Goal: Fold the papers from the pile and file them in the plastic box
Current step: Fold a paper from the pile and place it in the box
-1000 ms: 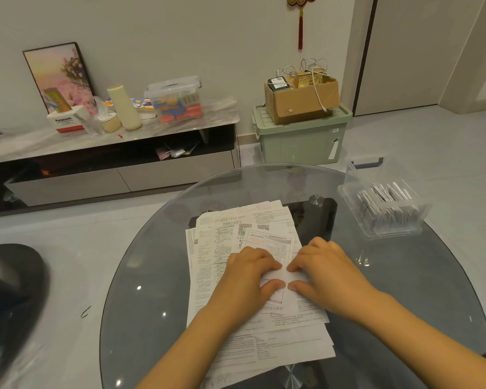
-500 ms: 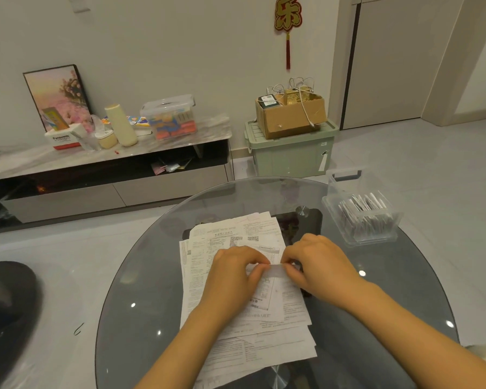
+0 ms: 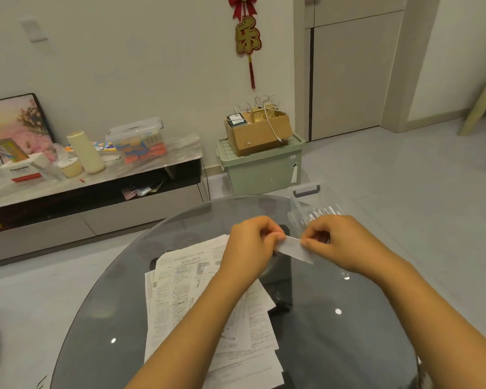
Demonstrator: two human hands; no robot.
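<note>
My fingers (image 3: 278, 236) of both hands pinch one folded white paper strip (image 3: 295, 249), unfiled; the clear plastic box (image 3: 302, 217) holds several, and a thick pile of printed papers (image 3: 180, 290) remains on the round glass counter (image 3: 334, 318).

I see bare glass along the table's (image 3: 334, 346) right edge; the paper pile (image 3: 208, 304) covers its middle, the plastic box (image 3: 300, 217) blocks its far-right edge

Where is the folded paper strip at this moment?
In the head view, the folded paper strip is held above the glass table, pinched between the left hand and right hand, right of the pile, near the plastic box.
</note>
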